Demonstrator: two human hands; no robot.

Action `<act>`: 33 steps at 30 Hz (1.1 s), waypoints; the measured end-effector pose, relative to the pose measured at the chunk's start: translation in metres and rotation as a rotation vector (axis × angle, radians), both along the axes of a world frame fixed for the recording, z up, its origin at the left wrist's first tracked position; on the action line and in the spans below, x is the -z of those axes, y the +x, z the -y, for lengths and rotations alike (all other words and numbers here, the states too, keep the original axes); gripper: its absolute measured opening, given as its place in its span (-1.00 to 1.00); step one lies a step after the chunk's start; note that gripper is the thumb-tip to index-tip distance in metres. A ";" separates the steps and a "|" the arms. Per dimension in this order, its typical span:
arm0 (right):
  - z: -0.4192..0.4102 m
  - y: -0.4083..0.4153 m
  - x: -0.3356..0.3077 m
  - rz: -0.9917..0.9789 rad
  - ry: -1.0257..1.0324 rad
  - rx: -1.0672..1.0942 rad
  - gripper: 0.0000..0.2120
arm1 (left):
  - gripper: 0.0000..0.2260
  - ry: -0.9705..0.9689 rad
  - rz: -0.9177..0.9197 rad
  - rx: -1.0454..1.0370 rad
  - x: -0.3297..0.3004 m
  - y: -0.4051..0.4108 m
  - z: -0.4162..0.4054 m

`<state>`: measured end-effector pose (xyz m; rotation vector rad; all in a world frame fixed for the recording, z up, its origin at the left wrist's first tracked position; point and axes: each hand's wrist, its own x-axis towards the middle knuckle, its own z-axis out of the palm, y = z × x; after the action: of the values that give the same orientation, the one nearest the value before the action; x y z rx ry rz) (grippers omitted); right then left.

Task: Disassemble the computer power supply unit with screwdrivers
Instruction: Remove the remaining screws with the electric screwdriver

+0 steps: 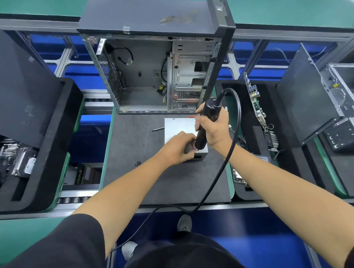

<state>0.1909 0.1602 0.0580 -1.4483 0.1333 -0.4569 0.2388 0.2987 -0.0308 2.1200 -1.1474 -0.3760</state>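
PSU (179, 129) is laid flat on the grey mat (137, 177), just in front of the opened case (158, 73). Electric driver (207, 124) is gripped by the right hand (215, 129), held near upright with its tip down at the PSU's near edge; its cable (236, 120) is looped off to the right. Left hand (178, 148) is curled at the same edge, fingers pinched around the driver tip. Loose bit (157, 129) is seen left of the PSU, a few screws (139, 162) near the left wrist.
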 end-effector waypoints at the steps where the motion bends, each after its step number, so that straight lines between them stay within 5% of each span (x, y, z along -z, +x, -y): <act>1: -0.001 0.000 0.000 0.005 -0.001 -0.010 -0.79 | -0.72 -0.053 -0.010 -0.003 0.002 0.001 -0.004; 4: -0.004 -0.002 -0.001 0.018 -0.017 0.003 -0.80 | -0.48 -0.109 -0.019 0.015 0.004 0.000 -0.008; 16: 0.000 -0.012 0.007 0.101 -0.108 -0.045 -0.71 | -0.65 -0.071 -0.003 0.035 0.004 0.003 0.000; 22: -0.002 -0.011 0.006 0.098 -0.059 -0.019 -0.84 | -0.65 -0.063 0.023 0.022 0.005 0.003 0.001; 33: -0.007 -0.007 0.003 0.049 -0.105 -0.008 -0.68 | -0.68 0.023 0.056 0.027 0.007 0.004 0.003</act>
<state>0.1841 0.1672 0.0551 -1.5391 0.0650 -0.4986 0.2429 0.2961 -0.0373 2.1492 -1.2103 -0.3456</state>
